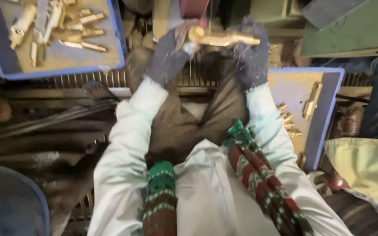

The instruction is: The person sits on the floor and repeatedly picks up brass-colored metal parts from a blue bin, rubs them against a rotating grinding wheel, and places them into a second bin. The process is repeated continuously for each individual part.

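Gripping one brass fitting [222,38], both gloved hands, left [168,57] and right [252,54], clamp its ends.

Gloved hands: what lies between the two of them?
In the head view, a brass fitting spans between the left hand and right hand, both gripping it.

You're in a metal workshop, a brass-finishing bench by the look of it. Upper left of the frame, a blue tray [118,39] piled with raw brass castings [73,24]; at the right, a second blue tray [327,109] with more brass pieces [312,99]. Top centre, an abrasive belt [193,8] on a machine, green metal housing [351,32] upper right, grime and dust everywhere.
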